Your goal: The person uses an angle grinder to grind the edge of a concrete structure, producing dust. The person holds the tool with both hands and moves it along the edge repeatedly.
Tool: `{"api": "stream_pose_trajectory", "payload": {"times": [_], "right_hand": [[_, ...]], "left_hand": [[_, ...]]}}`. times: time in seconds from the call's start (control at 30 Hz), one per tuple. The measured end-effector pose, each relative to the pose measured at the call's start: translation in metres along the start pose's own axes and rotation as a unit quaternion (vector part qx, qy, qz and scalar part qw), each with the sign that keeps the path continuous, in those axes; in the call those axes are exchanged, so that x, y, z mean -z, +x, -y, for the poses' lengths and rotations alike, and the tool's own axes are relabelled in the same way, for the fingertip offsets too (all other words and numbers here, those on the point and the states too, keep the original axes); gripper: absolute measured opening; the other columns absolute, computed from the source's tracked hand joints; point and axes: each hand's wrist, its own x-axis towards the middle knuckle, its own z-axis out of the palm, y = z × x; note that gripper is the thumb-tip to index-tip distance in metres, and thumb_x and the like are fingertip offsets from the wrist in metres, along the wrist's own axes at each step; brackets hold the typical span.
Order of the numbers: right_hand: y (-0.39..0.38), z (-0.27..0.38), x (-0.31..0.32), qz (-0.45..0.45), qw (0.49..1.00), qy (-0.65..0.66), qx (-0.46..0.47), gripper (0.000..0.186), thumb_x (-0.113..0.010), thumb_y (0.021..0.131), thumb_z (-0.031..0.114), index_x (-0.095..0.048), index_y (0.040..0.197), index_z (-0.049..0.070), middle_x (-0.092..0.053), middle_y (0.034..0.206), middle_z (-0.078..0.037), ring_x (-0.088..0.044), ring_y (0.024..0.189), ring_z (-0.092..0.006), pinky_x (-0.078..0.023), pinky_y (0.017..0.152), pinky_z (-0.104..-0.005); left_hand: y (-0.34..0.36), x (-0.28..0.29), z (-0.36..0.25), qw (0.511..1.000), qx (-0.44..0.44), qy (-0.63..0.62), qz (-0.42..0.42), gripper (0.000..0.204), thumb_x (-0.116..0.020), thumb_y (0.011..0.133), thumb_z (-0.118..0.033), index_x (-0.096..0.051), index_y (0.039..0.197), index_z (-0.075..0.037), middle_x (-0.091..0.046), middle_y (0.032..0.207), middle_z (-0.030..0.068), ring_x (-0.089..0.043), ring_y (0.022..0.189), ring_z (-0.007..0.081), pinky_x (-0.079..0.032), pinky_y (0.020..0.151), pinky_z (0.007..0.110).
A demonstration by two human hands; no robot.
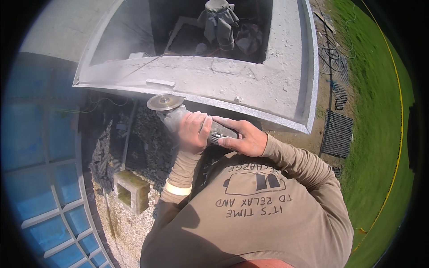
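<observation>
Grinder (222,131) in our grip, left hand (193,131) and right hand (249,139) curled around it, disc (164,102) near concrete ledge (268,85), dark lettering (268,211) on our tan shirt (254,234).

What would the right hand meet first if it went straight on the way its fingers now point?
Probably the bare left hand, just ahead on the dusty grey angle grinder that the right hand also holds; depth is unclear.
</observation>
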Motion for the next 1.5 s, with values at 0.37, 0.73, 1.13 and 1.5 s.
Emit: {"api": "stream_pose_trajectory", "payload": {"times": [0.37,0.73,1.13,1.5], "right_hand": [[-0.004,-0.008,-0.001,-0.001,1.000,0.001,0.022,0.072,-0.067,0.096,0.026,-0.041,0.156,-0.003,-0.071,0.111,-0.019,-0.067,0.094,-0.0197,-0.054,0.086,-0.0339],[-0.011,-0.013,0.003,0.011,1.000,0.011,-0.010,0.072,-0.066,0.097,0.027,-0.039,0.158,-0.001,-0.070,0.110,-0.014,-0.065,0.088,-0.0142,-0.054,0.081,-0.0312],[0.003,-0.015,0.000,-0.001,1.000,0.021,0.007,0.075,-0.068,0.097,0.029,-0.039,0.159,0.001,-0.070,0.098,-0.011,-0.063,0.076,-0.0113,-0.053,0.069,-0.0274],[-0.014,-0.015,0.010,0.012,1.000,0.006,-0.001,0.073,-0.068,0.097,0.025,-0.039,0.159,-0.001,-0.071,0.101,-0.009,-0.062,0.081,-0.0118,-0.052,0.075,-0.0290]], "left_hand": [[0.004,0.001,-0.003,1.000,-0.006,-0.010,-0.006,0.029,-0.067,0.087,-0.009,-0.065,0.116,-0.007,-0.069,0.108,0.0097,-0.069,0.104,0.0292,-0.054,0.094,0.049],[0.004,0.001,-0.012,1.000,-0.006,0.006,0.015,0.029,-0.067,0.088,-0.009,-0.064,0.117,-0.007,-0.069,0.110,0.0103,-0.068,0.105,0.0293,-0.054,0.094,0.049],[0.002,-0.004,0.002,1.000,-0.006,-0.001,-0.001,0.027,-0.067,0.088,-0.010,-0.066,0.115,-0.007,-0.070,0.109,0.0101,-0.069,0.105,0.0292,-0.054,0.095,0.049],[0.004,-0.005,-0.019,1.000,-0.001,0.019,0.004,0.027,-0.064,0.091,-0.014,-0.065,0.117,-0.008,-0.070,0.108,0.0090,-0.070,0.103,0.0293,-0.053,0.094,0.049]]}}
